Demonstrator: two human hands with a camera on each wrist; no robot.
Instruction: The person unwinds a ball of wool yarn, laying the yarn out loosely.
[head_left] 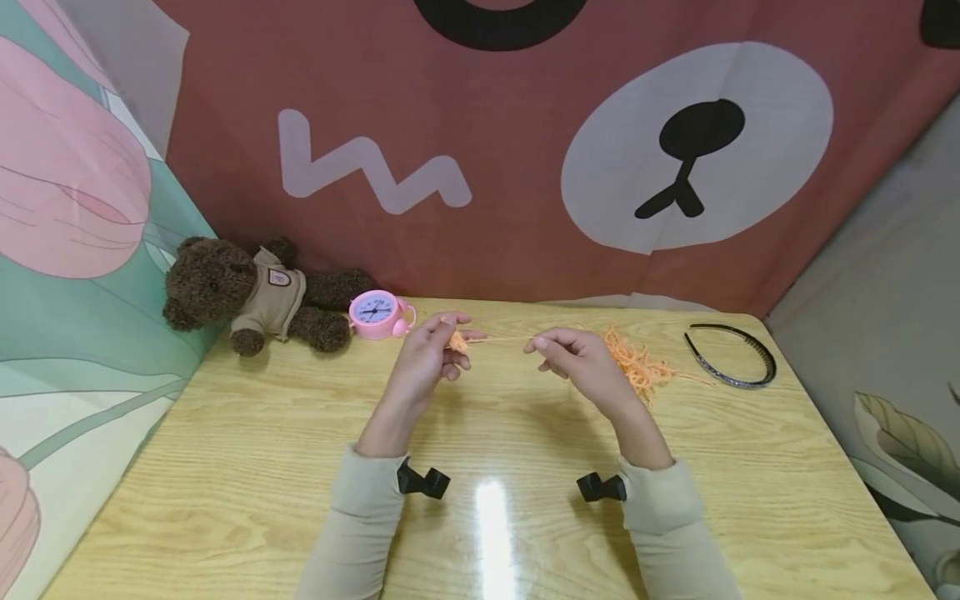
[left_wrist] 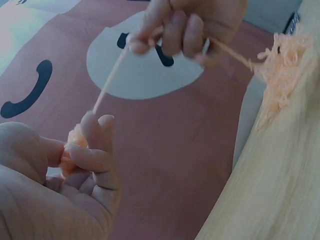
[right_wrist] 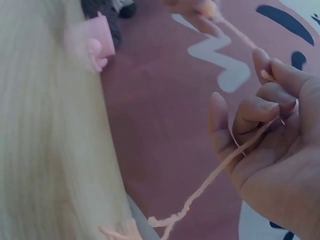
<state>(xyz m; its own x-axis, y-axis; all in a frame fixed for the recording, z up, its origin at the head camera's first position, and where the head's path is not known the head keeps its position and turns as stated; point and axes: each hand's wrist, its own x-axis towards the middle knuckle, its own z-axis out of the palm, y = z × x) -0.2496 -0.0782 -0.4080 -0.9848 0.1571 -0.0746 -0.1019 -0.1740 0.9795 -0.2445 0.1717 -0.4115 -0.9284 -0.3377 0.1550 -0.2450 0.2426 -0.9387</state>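
My left hand (head_left: 426,360) holds a small wound bundle of orange yarn (head_left: 458,341) between thumb and fingers. From it a strand (head_left: 498,338) stretches taut across to my right hand (head_left: 581,362), which pinches it between thumb and forefinger. In the right wrist view, the trailing yarn (right_wrist: 200,191) runs out past the curled lower fingers of that hand. It leads down to a loose, tangled yarn heap (head_left: 637,364) on the table, just right of the right hand. The left wrist view shows the bundle (left_wrist: 75,145) partly hidden by the left fingers.
A pink alarm clock (head_left: 375,314) stands at the table's back edge, left of the left hand. Beside it a brown teddy bear (head_left: 270,292) lies on its side. At the back right lies a dark headband (head_left: 765,367). A cloth backdrop (head_left: 450,250) rises behind the wooden table (head_left: 247,483).
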